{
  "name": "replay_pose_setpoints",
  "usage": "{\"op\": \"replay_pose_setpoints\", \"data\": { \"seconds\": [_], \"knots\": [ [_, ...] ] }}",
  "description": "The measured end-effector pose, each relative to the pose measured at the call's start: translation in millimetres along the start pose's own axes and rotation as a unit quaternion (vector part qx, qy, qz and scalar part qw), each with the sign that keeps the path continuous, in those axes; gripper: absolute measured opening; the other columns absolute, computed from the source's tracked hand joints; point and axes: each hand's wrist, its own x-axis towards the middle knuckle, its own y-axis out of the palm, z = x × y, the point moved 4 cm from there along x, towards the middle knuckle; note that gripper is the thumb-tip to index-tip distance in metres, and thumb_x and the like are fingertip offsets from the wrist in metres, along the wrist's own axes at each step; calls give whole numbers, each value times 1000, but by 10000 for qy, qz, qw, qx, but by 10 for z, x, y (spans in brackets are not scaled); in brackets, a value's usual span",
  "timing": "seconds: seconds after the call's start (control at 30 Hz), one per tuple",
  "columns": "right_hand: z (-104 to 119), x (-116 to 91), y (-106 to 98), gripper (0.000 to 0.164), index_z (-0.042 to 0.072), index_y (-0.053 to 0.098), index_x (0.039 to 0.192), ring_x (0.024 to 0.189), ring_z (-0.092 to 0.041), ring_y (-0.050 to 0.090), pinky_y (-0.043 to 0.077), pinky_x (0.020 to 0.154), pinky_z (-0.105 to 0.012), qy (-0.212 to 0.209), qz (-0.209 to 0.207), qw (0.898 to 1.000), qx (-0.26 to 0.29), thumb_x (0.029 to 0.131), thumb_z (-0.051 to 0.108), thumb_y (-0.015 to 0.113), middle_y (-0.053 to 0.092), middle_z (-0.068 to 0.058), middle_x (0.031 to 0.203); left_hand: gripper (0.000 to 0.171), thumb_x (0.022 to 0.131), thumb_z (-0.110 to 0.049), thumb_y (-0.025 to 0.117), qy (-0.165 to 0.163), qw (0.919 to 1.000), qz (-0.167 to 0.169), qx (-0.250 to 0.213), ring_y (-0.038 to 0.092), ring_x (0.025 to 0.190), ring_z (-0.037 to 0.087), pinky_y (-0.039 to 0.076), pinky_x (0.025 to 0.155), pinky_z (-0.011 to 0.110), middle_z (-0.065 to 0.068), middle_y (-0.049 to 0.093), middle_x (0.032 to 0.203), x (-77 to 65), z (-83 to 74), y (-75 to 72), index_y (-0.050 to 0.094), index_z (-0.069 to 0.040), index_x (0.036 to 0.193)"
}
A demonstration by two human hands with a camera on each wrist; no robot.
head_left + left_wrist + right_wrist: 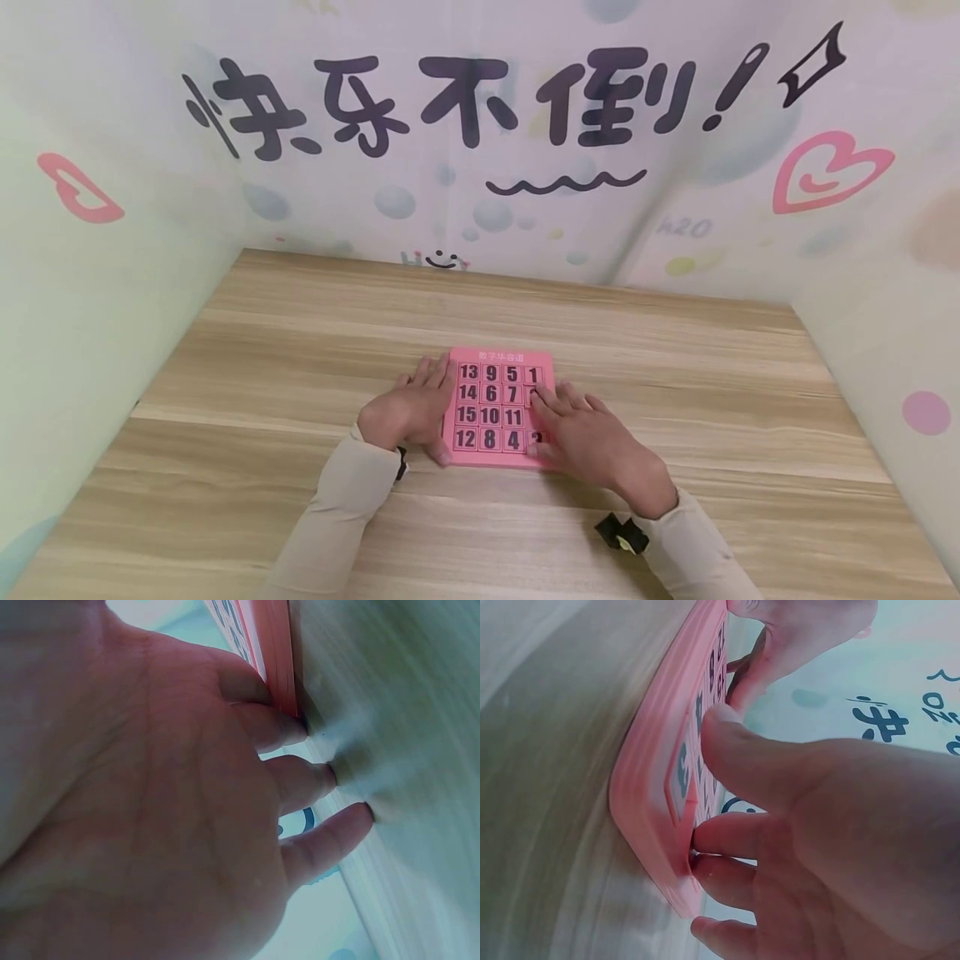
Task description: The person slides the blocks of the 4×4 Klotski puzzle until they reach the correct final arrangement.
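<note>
A pink sliding number puzzle [501, 357] lies flat on the table, with several numbered tiles in rows. Along its left edge my left hand [411, 410] rests with extended fingers. In the left wrist view, its fingertips [360, 817] touch the tabletop beside the puzzle's side. My right hand [596, 442] reaches over the right edge, its fingers gently bent and touching the right column. The right thumb [727, 735] lies over the lower right tile, partly covering its number. Right fingers hide part of the tile below the 1.
The wood-grain table [300, 317] extends around the puzzle. A white back wall [337, 208] carries black lettering, bubbles and hearts, and pale side walls [90, 333] stand left and right. Black straps [624, 533] sit at both wrists.
</note>
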Motion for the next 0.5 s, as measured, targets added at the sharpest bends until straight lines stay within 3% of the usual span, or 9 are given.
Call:
{"op": "replay_pose_setpoints", "data": {
  "seconds": [0.5],
  "knots": [
    [23,-27,-10,69,9,38,153,148,-42,24,24,117,-62,-42,141,9999,-77,98,48,55,31,-12,160,135,62,-31,91,21,10000,-21,-34,-8,153,36,5,124,51,15,-7,166,2,3,-4,1,-2,159]
  ]
}}
